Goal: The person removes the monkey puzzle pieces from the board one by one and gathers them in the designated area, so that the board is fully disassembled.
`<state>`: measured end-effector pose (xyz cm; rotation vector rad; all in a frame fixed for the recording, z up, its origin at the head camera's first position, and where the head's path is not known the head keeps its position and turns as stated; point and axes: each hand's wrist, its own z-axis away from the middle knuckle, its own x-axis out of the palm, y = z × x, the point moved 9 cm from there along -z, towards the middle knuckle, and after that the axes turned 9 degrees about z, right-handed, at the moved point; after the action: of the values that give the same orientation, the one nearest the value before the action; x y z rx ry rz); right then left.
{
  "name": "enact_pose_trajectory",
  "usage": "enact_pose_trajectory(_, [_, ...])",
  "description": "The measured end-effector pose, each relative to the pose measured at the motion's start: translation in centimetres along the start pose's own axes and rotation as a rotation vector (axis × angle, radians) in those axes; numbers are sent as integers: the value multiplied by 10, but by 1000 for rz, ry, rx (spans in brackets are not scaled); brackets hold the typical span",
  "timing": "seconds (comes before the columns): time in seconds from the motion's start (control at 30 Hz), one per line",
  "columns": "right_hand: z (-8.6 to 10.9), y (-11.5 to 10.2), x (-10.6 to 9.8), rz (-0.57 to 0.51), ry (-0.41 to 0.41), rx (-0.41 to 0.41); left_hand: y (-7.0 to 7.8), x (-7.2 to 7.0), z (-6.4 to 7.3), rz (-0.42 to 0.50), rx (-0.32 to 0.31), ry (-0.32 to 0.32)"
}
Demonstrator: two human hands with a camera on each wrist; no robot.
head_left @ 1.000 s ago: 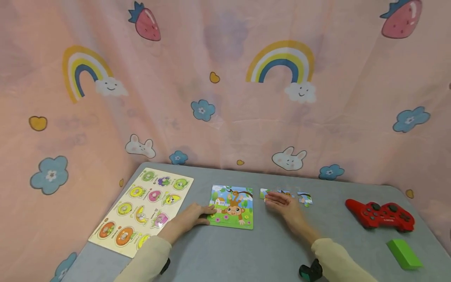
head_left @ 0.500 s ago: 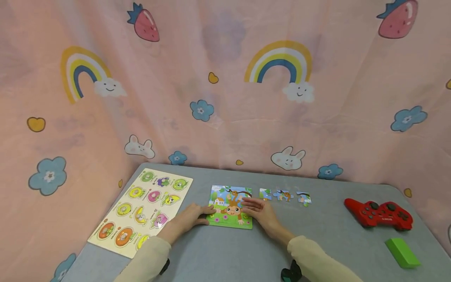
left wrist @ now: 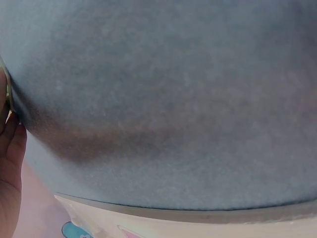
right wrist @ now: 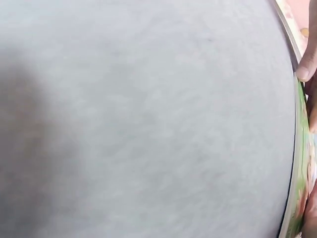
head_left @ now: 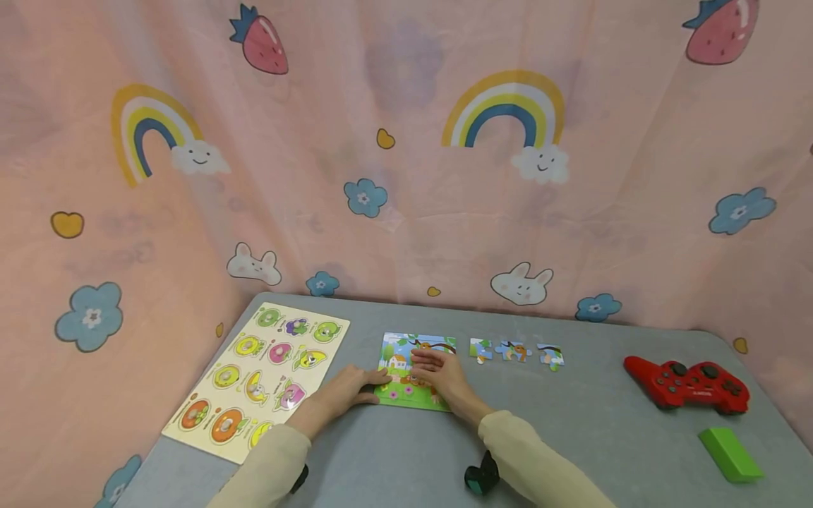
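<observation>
Tabletop: grey tabletop [head_left: 546, 437] with rounded far corners; a soft shadow crosses it in the left wrist view.
Backdrop: creased pink cloth [head_left: 432, 243] behind the table, printed with rainbows [head_left: 504, 99], strawberries [head_left: 265, 46], rabbit heads [head_left: 521, 287] and blue flowers [head_left: 365, 197].
Monkey jigsaw: the monkey jigsaw [head_left: 401, 388] lies flat mid-table, partly covered.
Left hand: the left hand [head_left: 346, 391] holds the jigsaw's near left corner, thumb at the edge, a finger over the face.
Right hand: the right hand [head_left: 447, 381] reaches over the jigsaw, fingers together; cannot tell whether they pinch anything.
Loose pieces: three jigsaw pieces [head_left: 513, 351] in a row, apart, right of the jigsaw.
Left side: fruit peg board [head_left: 260, 365], slanted.
Right side: red game controller [head_left: 689, 386], green block [head_left: 730, 455] nearer the person.
</observation>
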<state>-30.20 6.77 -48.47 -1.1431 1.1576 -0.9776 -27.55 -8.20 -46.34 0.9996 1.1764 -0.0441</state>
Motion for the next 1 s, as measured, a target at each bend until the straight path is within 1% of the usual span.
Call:
enact_pose_trajectory(0.13, [-3,-1,1,43,23,18,0,0,0,18,0,0])
enact_pose_trajectory(0.27, [-5,-2,1,114,66,33,-1,0,0,21,-3,4])
enact_pose_trajectory(0.43, [-7,-2,4,218,116,70,-1,-1,0,3,3,12])
enact_pose_trajectory(0.57, [-8,-4,7,305,127,86,-1,-1,0,-11,11,18])
enact_pose_trajectory(0.83, [-12,-13,10,436,144,52,-1,1,-1,-20,26,28])
enact_pose_trajectory(1.0, [-13,-14,11,462,168,66,-3,2,-1,-23,15,54])
